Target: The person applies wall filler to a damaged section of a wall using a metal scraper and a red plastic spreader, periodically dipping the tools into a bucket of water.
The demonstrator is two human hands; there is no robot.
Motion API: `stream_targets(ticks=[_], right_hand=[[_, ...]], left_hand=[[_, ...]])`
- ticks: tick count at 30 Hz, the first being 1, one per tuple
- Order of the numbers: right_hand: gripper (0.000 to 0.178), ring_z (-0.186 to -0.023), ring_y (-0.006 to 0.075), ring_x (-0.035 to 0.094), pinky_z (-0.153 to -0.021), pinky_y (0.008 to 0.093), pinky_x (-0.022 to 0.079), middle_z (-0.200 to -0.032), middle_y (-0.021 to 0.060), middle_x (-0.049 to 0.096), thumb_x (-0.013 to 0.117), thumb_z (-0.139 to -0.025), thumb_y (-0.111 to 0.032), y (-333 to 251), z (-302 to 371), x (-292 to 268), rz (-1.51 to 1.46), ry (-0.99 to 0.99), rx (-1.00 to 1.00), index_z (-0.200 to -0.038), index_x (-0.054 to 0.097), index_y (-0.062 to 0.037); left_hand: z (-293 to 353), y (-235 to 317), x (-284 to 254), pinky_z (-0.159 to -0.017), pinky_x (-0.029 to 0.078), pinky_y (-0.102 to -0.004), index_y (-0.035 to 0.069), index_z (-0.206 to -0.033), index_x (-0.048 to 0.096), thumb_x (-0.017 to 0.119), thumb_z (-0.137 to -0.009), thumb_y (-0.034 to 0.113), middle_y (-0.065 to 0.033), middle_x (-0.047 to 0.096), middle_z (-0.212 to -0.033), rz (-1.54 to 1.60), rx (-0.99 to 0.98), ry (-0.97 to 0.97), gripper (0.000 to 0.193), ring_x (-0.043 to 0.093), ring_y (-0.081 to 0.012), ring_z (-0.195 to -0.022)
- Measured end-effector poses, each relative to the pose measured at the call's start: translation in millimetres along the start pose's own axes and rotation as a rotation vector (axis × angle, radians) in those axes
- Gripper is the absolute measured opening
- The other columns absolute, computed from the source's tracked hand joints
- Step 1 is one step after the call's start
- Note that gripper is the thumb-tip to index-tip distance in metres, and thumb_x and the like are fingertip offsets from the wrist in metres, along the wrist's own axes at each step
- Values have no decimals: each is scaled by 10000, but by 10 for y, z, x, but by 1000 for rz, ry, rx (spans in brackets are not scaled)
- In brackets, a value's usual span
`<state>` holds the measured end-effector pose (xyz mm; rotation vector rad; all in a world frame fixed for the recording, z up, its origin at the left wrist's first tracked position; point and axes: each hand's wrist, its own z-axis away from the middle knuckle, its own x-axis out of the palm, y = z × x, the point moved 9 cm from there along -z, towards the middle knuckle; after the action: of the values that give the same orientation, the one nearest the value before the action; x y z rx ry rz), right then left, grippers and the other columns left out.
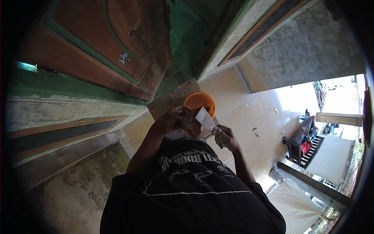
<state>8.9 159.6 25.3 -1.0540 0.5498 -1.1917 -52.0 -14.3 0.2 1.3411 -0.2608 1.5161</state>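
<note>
My right hand [223,137] is closed round the handle of a putty knife. The wide pale blade of the putty knife [204,118] points up and left, toward my left hand. My left hand [177,118] grips a reddish-brown flat piece [193,128] in front of my body; its exact kind is hard to make out. The blade lies over or against the right side of this piece, and I cannot tell whether they touch. Just beyond both hands an orange bucket [199,94] stands on the floor, its near part hidden by the flat piece and the blade.
A brown wooden door [93,35] with green trim stands open at the upper left. Tan floor tiles [245,117] stretch to the right. A dark bench [302,142] with things on it stands farther right. A grey wall [296,46] rises at the upper right.
</note>
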Motion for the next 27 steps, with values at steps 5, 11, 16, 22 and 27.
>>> stream_targets(ticks=[5,11,16,22,27], right_hand=[[473,-438,90,475,-384,220,369,-574,35,504,457,-889,-503,-28,61,-29,55,-54,24,-822,520,-39],[472,-445,83,470,-384,213,364,-578,28,499,462,-887,-505,99,141,-99,87,-78,107,-845,530,-39],[410,-435,81,453,-382,210,360,-574,20,485,449,-916,-433,76,212,-131,-22,106,146,-885,522,-31],[353,-444,68,435,-410,226,359,-571,11,465,428,-942,-350,-369,240,50,65,248,39,-888,535,-18],[362,-446,70,428,-403,237,350,-570,6,460,419,-945,-354,-363,218,-10,156,284,62,-827,529,-30]], left_hand=[[30,-9,-54,-470,469,-231,55,-1096,458,653,-752,85,-63,543,-922,48,26,2,397,578,-137,-661],[182,114,-46,-496,500,-237,59,-1086,465,662,-756,95,-72,550,-928,123,42,-49,387,581,-143,-652],[360,575,-73,-584,530,-280,76,-1087,435,558,-793,8,-61,517,-970,-194,219,264,326,571,-140,-829],[503,856,160,-824,469,-283,16,-1156,398,517,-827,-32,-107,511,-1078,-405,597,542,353,533,-146,-966],[577,863,472,-855,441,-287,-21,-1165,415,525,-842,-15,-111,540,-1049,-616,691,540,342,538,-141,-953]])
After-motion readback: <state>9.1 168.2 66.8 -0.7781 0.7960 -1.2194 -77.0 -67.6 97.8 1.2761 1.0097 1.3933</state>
